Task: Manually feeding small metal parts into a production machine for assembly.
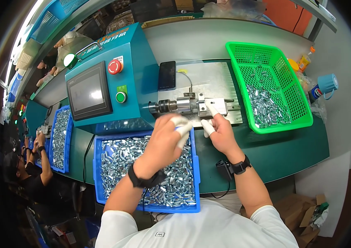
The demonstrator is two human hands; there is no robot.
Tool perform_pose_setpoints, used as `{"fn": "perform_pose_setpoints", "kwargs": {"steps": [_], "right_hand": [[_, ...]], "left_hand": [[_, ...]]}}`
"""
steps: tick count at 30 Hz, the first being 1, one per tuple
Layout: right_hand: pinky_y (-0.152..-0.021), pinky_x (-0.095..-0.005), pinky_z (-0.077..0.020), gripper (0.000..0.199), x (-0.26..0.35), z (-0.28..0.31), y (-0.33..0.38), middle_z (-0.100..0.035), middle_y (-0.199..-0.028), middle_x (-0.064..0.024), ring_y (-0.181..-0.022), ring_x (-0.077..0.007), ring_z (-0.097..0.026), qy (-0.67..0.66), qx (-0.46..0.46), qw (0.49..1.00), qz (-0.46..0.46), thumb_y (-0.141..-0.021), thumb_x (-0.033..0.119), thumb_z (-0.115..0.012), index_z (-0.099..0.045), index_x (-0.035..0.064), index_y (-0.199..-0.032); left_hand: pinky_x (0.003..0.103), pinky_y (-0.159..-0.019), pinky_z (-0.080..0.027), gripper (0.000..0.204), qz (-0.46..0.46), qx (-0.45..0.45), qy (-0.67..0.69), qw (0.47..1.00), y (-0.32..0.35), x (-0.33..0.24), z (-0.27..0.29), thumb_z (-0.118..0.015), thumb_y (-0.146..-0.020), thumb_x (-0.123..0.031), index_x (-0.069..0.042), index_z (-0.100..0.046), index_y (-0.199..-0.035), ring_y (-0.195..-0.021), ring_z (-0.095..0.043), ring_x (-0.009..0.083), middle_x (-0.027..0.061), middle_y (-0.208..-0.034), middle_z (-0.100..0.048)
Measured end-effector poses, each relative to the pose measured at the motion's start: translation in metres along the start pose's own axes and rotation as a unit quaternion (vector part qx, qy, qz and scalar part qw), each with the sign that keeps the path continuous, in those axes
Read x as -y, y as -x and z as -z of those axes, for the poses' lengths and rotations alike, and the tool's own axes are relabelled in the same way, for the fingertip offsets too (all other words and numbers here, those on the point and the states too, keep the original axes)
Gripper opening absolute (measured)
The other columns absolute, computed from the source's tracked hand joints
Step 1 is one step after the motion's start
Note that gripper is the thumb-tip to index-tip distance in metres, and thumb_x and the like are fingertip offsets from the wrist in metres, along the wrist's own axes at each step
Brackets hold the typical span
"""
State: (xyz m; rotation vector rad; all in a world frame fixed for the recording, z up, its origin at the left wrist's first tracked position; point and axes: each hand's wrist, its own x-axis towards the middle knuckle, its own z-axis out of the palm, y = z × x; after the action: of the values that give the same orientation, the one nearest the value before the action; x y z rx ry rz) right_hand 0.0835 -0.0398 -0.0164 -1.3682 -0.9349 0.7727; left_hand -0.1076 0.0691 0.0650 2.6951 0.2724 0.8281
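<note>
My left hand, white finger covers on its fingertips, is over the far right part of a blue tray full of small shiny metal pieces. Its fingers are pinched together and slightly blurred; I cannot make out anything between them. Just beyond is the machine's round metal chuck. My right hand is at the near side of the metal clamping block, its covered index finger stretched out onto the block. The right thumb points left, apart from that finger.
A teal machine with a touchscreen stands left of the metal plate, where a black phone lies. A green basket with metal pieces sits right. Another blue tray and a person are far left.
</note>
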Motion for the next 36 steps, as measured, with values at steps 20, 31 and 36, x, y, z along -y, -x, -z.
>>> {"fn": "perform_pose_setpoints", "kwargs": {"steps": [20,31,36], "right_hand": [[-0.059,-0.0226,-0.0419,0.079,-0.002,-0.006,-0.005,-0.057,-0.074,0.0060,-0.065,-0.0034,-0.053,-0.028,0.025,0.999,-0.020,-0.103,0.005,-0.068,-0.030,0.0088,-0.172],[-0.059,-0.0217,-0.0381,0.088,0.010,-0.006,-0.008,-0.050,-0.071,0.0081,-0.063,-0.0019,-0.045,0.008,0.094,0.995,-0.031,-0.100,0.001,-0.071,-0.024,0.0109,-0.174],[-0.058,-0.0224,-0.0352,0.091,0.013,-0.007,-0.008,-0.045,-0.071,0.0084,-0.065,-0.0025,-0.036,0.010,0.094,0.995,-0.035,-0.098,0.002,-0.074,-0.023,0.0076,-0.173]], "left_hand": [[0.046,-0.098,-0.055,0.022,0.100,0.092,0.076,0.988,0.074,0.006,-0.002,-0.080,-0.088,-0.008,-0.006,-0.079,-0.110,-0.110,-0.068,0.0347,0.0117,-0.112,-0.074],[0.045,-0.100,-0.054,0.024,0.111,0.129,0.064,0.983,0.075,0.005,-0.002,-0.079,-0.091,-0.011,-0.005,-0.079,-0.114,-0.111,-0.067,0.0345,0.0115,-0.118,-0.073],[0.045,-0.100,-0.054,0.024,0.109,0.133,0.064,0.983,0.075,0.005,-0.003,-0.079,-0.091,-0.011,-0.005,-0.078,-0.114,-0.110,-0.067,0.0346,0.0117,-0.118,-0.073]]}}
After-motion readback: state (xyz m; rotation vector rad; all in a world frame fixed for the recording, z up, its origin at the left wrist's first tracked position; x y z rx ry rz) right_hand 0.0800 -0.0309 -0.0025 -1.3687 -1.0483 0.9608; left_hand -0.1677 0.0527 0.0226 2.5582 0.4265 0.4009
